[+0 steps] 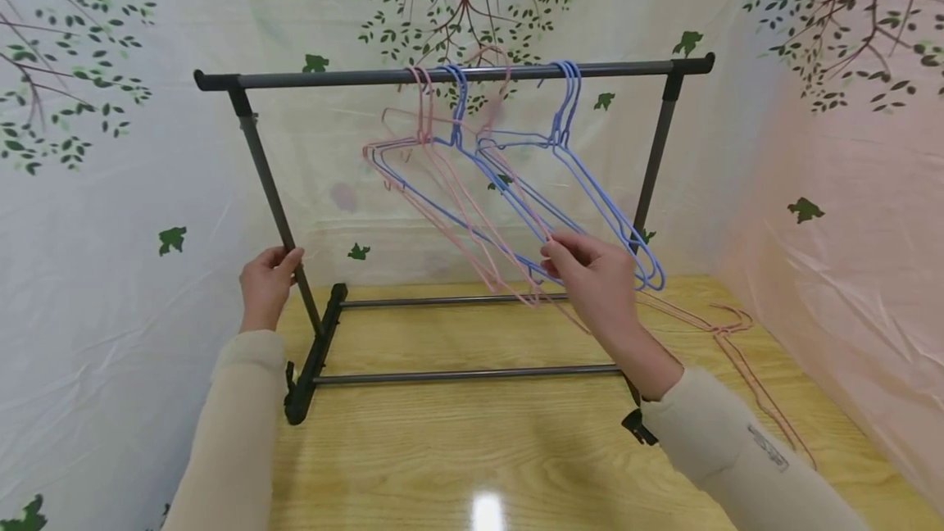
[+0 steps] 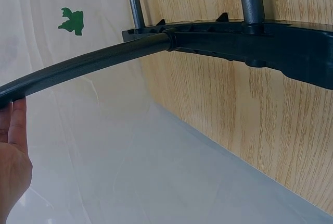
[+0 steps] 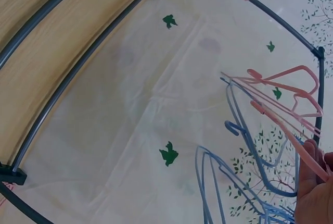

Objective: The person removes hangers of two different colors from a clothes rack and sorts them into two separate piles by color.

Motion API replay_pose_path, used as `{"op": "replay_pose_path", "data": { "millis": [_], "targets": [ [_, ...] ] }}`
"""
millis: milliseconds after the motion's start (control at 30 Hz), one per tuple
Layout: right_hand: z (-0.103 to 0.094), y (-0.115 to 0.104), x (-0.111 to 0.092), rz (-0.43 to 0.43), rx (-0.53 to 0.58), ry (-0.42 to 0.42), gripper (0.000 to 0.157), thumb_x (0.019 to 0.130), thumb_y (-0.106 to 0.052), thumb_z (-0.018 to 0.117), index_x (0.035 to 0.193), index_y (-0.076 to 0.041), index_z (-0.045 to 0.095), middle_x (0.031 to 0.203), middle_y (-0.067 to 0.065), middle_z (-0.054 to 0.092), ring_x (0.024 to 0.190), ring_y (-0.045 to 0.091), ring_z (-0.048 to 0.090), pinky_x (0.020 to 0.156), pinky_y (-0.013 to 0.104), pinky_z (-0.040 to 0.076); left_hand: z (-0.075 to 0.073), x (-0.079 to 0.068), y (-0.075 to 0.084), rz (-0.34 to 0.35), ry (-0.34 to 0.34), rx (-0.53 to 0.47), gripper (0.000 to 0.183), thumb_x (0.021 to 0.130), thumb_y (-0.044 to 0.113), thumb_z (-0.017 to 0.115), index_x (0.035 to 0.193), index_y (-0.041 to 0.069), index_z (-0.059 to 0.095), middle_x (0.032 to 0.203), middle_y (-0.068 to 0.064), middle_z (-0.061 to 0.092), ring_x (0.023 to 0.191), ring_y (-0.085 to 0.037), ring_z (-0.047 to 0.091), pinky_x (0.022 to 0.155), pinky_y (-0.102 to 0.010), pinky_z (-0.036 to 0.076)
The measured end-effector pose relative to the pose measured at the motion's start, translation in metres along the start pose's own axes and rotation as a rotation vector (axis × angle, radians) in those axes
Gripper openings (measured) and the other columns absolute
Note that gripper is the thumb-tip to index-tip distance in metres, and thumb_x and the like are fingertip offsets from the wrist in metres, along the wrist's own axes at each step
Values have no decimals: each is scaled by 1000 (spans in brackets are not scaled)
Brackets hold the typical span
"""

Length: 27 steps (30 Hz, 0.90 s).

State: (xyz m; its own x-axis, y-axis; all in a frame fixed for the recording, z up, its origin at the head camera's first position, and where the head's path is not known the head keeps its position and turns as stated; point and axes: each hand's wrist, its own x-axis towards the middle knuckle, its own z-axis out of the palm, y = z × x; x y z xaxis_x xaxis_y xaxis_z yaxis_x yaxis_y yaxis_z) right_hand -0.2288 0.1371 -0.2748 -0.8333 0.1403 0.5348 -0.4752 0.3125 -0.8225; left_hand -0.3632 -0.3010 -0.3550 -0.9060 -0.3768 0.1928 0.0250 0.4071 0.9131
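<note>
My left hand [image 1: 265, 287] holds the left upright post [image 1: 267, 179] of a dark metal clothes rack, thumb to the front. The left wrist view shows fingers [image 2: 18, 125] against that post. My right hand [image 1: 601, 285] pinches a pink hanger [image 1: 519, 187] by its side. That hanger's hook reaches the height of the top bar [image 1: 324, 79]; whether it rests on the bar I cannot tell. Left of it hang pink hangers [image 1: 450, 187], with blue hangers [image 1: 459, 105] beside them. More blue hangers [image 1: 601, 195] hang further right. The right wrist view shows the held hanger [image 3: 291, 138] in my fingers.
More pink hangers [image 1: 737, 355] lie on the wooden table [image 1: 442, 449] at the right. The rack's left foot [image 1: 313, 367] and lower rails [image 1: 472, 374] stand on the table. Leaf-printed cloth [image 1: 96, 269] surrounds the rack behind and at both sides.
</note>
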Motion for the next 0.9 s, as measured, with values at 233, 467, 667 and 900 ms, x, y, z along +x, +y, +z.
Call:
{"op": "replay_pose_path", "data": {
  "millis": [233,467,667,900],
  "targets": [
    [-9,10,-13,-52,39,57,18,95,-13,69,105,1,76,85,16,73,75,25,72,69,29,59,0,-1,0,-5,6,-8,56,97,49,57,130,3,61,121,-12,60,105,-21,58,96,-39,51],
    [-17,21,-24,-119,101,102,17,95,-7,67,106,5,74,91,23,72,76,18,72,70,27,58,-1,0,1,-10,14,-11,54,98,48,57,128,3,62,118,-10,60,102,-19,57,96,-39,51],
    [-27,32,-33,-190,105,151,16,96,-3,65,105,8,73,87,16,74,75,10,71,69,24,57,0,1,-1,-9,15,-6,55,97,49,58,127,3,63,116,-9,61,100,-17,58,95,-38,52],
    [-41,46,-44,-238,167,161,16,94,5,64,105,12,71,87,5,75,75,10,71,71,23,57,1,3,-4,-8,3,4,56,97,51,57,128,5,62,118,-8,60,102,-17,57,95,-38,51]
  ]
}}
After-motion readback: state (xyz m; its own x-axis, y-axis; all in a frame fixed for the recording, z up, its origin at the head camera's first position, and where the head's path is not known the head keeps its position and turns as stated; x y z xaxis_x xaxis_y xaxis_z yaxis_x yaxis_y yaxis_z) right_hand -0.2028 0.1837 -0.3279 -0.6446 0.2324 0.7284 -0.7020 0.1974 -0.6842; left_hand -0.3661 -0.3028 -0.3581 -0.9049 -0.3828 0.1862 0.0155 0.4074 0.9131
